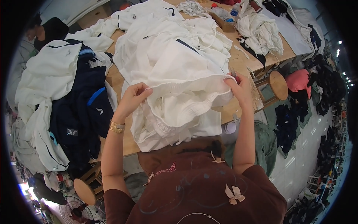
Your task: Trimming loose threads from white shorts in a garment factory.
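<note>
A pair of white pants (186,108) lies at the table's near edge, its gathered elastic waistband spread into a wide loop that faces me. My left hand (135,98) is closed at the left side of the waistband, pinching its edge between thumb and fingers. On the opposite side, my right hand (240,89) grips the band, with the thumb over the edge and the other fingers partly hidden. A small metal-tipped tool, perhaps thread snips (233,72), shows at the right fingers. More white garments (164,44) are heaped just beyond the pants.
White and navy garments (80,93) hang over the table's left side. At the back right are a white cloth bundle (259,31) and a brown box (223,23) with a bottle. Wooden stools (278,85) stand beside the wooden table (242,61). Another person (50,31) is at far left.
</note>
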The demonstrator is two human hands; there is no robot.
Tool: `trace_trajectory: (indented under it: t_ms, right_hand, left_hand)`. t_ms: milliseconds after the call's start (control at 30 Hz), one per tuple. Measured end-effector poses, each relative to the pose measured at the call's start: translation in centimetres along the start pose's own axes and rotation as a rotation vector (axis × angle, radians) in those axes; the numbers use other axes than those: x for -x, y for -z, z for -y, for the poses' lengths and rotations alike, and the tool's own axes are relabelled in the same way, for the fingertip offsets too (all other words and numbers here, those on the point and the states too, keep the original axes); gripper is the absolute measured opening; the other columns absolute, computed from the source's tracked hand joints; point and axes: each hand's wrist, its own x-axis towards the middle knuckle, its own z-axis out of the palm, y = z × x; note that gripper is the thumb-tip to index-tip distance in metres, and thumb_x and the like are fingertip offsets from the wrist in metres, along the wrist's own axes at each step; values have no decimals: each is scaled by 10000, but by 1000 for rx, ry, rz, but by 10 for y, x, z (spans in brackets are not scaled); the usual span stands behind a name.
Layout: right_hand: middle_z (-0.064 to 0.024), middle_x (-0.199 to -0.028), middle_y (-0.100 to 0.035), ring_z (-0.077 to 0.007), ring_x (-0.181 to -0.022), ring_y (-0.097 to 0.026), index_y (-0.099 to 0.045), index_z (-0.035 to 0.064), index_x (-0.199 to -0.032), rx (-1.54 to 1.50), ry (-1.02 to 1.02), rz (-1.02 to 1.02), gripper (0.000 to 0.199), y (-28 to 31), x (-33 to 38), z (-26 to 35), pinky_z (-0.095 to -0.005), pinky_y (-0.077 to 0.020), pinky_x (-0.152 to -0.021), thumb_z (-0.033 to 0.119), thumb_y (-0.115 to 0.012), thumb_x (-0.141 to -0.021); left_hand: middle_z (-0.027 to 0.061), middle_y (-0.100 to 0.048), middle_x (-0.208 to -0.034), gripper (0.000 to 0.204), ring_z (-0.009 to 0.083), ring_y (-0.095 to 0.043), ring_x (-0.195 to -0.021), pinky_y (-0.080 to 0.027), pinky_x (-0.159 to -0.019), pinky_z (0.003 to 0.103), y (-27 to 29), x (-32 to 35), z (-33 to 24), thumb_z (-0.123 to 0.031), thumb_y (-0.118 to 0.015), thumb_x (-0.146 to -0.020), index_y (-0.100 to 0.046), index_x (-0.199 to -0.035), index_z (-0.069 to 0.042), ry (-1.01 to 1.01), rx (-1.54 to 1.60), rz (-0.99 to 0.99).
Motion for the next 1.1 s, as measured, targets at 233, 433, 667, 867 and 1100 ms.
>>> trace_trajectory:
  t_ms: [233, 433, 667, 867, 1100]
  right_hand:
    - [21, -729, -575, -44, -592, -471, -626, 5, -882, 5, -43, 45, 230, 6, -3, -10, -194, -345, -520, 186, -629, -739]
    - [36, -650, -530, -46, -546, -441, -628, 22, -887, -196, -166, 37, 201, 5, 8, 9, -204, -328, -491, 170, -585, -758]
    - [-46, -999, -565, -106, -878, -551, -508, 40, -1160, -704, 12, 75, 372, -37, 24, 55, -221, -442, -705, 152, -500, -806]
    - [-78, -1151, -516, -127, -1046, -487, -478, -11, -1194, -748, 287, 742, 417, -56, 86, 113, -261, -368, -896, 58, -574, -794]
    - [-59, -1282, -408, -44, -888, -496, -374, 88, -1309, -476, 448, 298, 737, -43, 41, 99, -150, -390, -620, 78, -736, -667]
  left_hand:
    - [-24, -594, -670, 231, 44, -539, -630, -404, -568, 193, -4, 4, -14, -239, -580, -868, -658, -837, -24, -97, -11, -154]
    - [1, -610, -762, 206, 66, -554, -691, -418, -584, 199, -20, 11, -17, -210, -558, -879, -622, -853, -16, -191, 54, -276]
    - [156, -457, -1223, 804, 313, -411, -1159, -351, -948, 387, -107, 44, -52, -286, -805, -580, -417, -1232, -21, -550, -488, -433]
    - [125, -373, -1339, 549, 200, -437, -1154, -384, -944, 311, -74, 6, -51, -60, -478, -838, -292, -1350, 12, -709, -330, -707]
    - [85, -606, -919, 178, 150, -582, -822, -475, -758, 293, -15, 37, -84, -117, -566, -837, -524, -961, 3, -760, 319, -435]
